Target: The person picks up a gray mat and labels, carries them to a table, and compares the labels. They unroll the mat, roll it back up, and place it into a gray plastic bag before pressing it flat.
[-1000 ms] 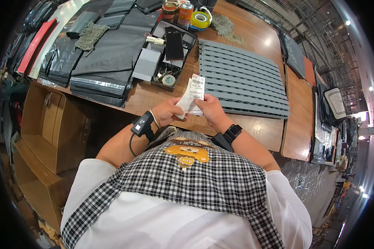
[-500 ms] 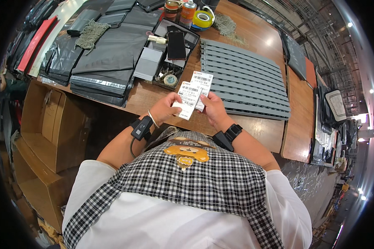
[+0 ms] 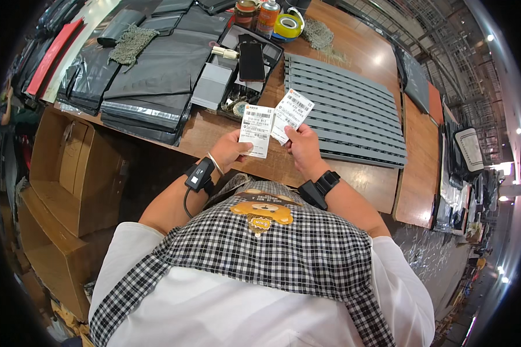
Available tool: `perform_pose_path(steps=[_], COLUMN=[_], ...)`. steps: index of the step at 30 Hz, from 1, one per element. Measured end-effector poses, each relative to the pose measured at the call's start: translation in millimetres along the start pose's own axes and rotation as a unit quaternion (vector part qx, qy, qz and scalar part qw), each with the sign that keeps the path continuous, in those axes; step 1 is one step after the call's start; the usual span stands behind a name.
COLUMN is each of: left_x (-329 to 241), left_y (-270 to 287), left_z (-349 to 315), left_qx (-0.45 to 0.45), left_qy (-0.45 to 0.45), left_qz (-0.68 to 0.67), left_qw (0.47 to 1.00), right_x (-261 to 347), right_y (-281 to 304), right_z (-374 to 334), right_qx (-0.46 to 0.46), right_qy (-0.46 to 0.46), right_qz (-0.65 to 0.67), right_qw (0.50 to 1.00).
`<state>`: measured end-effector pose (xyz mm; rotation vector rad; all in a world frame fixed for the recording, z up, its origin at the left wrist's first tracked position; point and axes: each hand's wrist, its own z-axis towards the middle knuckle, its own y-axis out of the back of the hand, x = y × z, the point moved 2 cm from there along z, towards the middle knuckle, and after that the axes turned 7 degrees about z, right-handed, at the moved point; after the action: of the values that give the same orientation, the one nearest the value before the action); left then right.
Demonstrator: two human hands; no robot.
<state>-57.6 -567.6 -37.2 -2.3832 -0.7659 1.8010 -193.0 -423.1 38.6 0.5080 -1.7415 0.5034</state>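
Observation:
Between thumb and fingers my left hand (image 3: 228,151) pinches the lower left edge of a white printed shipping label (image 3: 256,130). A second shipping label (image 3: 294,111) is gripped at its lower end by my right hand (image 3: 304,149), tilted to the right. The two labels are apart, with a narrow gap between them, held above the table's near edge. Just beyond the right-hand label lies a stack of grey slatted panels (image 3: 347,110). An open box (image 3: 276,53) of small items, with a dark phone (image 3: 252,61) on it, stands beyond the left-hand label.
Black plastic bags (image 3: 150,75) cover the table's left side, a grey woven cloth (image 3: 133,45) on top. A yellow tape roll (image 3: 287,26), a spray can (image 3: 267,18) and a jar (image 3: 246,13) stand at the back. Open cardboard boxes (image 3: 63,220) sit below left.
The labels overlapped before; now they are separated. My left hand's label has turned upright and moved left, while the right one has tilted and shifted slightly right.

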Motion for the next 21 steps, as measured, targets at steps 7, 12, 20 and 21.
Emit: perform_pose_path(steps=[7,12,20,21], left_x=[6.8,11.0,70.8,74.0], left_y=[7.1,-2.5,43.7,47.0], left_z=[-0.1,-0.8,34.1,40.1], left_qx=[0.011,0.019,0.024,0.033], left_qy=[-0.013,0.037,0.261,0.33], left_qz=[-0.004,-0.05,0.053,0.018], left_qw=[1.0,0.998,0.964,0.943], right_x=[10.3,-13.2,-22.1,-24.1], right_y=[-6.7,-18.8,21.5,30.0], right_z=[-4.3,-11.3,-13.8,-14.5], right_qx=[0.024,0.129,0.137,0.132], right_qy=[-0.014,-0.114,-0.18,-0.182], right_qz=[-0.039,-0.188,-0.205,-0.201], right_qw=[0.999,0.967,0.952,0.953])
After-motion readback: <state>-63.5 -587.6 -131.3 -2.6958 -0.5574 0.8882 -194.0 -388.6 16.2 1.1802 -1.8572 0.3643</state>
